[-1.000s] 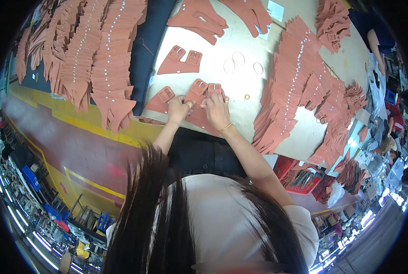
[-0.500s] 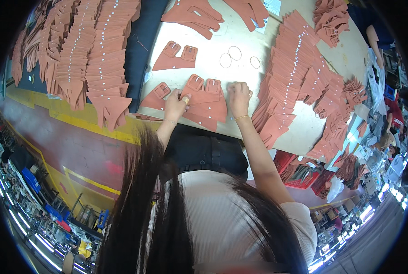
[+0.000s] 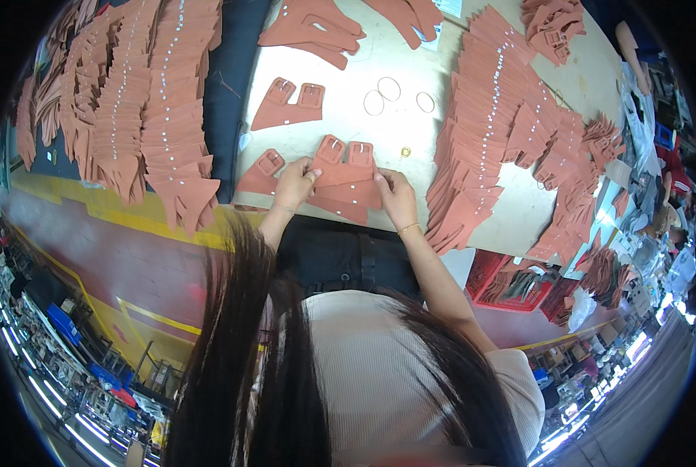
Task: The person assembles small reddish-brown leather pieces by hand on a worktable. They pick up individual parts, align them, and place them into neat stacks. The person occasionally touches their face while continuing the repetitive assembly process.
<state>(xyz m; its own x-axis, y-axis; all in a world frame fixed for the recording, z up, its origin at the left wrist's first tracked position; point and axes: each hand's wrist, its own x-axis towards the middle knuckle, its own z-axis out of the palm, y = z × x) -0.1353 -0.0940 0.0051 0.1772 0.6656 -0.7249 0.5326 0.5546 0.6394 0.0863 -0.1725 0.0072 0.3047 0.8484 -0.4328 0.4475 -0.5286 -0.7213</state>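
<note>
Two fan-shaped, terracotta leather-like pieces with covered square buckles are at the front of the table. My left hand (image 3: 292, 185) is closed on the left edge of the buckled piece (image 3: 336, 173), its thumb on top. My right hand (image 3: 397, 200) pinches the right edge of the same piece, below its right buckle. Under it, more flat terracotta pieces (image 3: 340, 207) fan out. Beside my left hand lies another buckled piece (image 3: 256, 177), partly covered. A small yellow ring (image 3: 406, 152) rests on the table just beyond my right hand.
Another buckled piece (image 3: 285, 113) lies farther back, near three thin loops (image 3: 388, 89). Long overlapping rows of terracotta pieces (image 3: 472, 132) cover the right side; more rows (image 3: 175, 101) lie at left on a dark surface. A red crate (image 3: 511, 292) stands below the table's right edge.
My right hand has come down and left from the bare tabletop onto the buckled piece's right edge. The yellow ring now shows on the table where that hand was. My left hand keeps its grip.
</note>
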